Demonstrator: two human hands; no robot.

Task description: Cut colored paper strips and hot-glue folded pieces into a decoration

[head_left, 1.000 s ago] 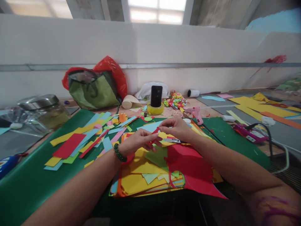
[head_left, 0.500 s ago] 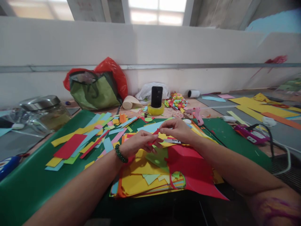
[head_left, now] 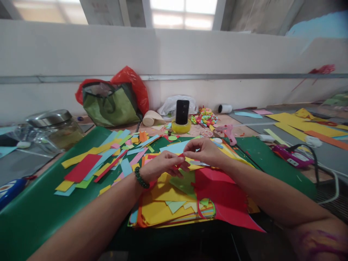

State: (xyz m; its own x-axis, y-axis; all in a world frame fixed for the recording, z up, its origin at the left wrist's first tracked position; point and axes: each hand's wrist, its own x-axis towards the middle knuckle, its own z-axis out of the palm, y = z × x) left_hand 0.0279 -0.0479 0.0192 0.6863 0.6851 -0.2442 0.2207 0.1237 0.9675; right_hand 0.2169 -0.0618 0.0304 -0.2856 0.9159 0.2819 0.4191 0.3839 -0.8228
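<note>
Between my two hands is a small piece of red paper (head_left: 181, 156), mostly covered by fingers. My left hand (head_left: 162, 164), with a dark green bead bracelet (head_left: 141, 178) at the wrist, pinches it from the left. My right hand (head_left: 203, 151) grips the same piece from the right with thumb and fingertips. Below them lies a stack of coloured paper (head_left: 160, 214), yellow on top, with a green scrap (head_left: 186, 183). A large red sheet (head_left: 223, 195) with a cut edge overhangs the stack's right side. A cutter knife or scissor blade (head_left: 200, 164) lies just under my right hand.
Coloured paper strips (head_left: 84, 168) are scattered on the green mat (head_left: 49, 214) to the left. Behind stand a phone (head_left: 182, 111) on a yellow tape roll (head_left: 181, 127), a pink glue gun (head_left: 228, 133) with a cord, a glass jar (head_left: 57, 130) and a green bag (head_left: 111, 105).
My fingertips have closed in on the red paper, and less of it shows above them. The view has shifted very slightly; everything on the table stays put.
</note>
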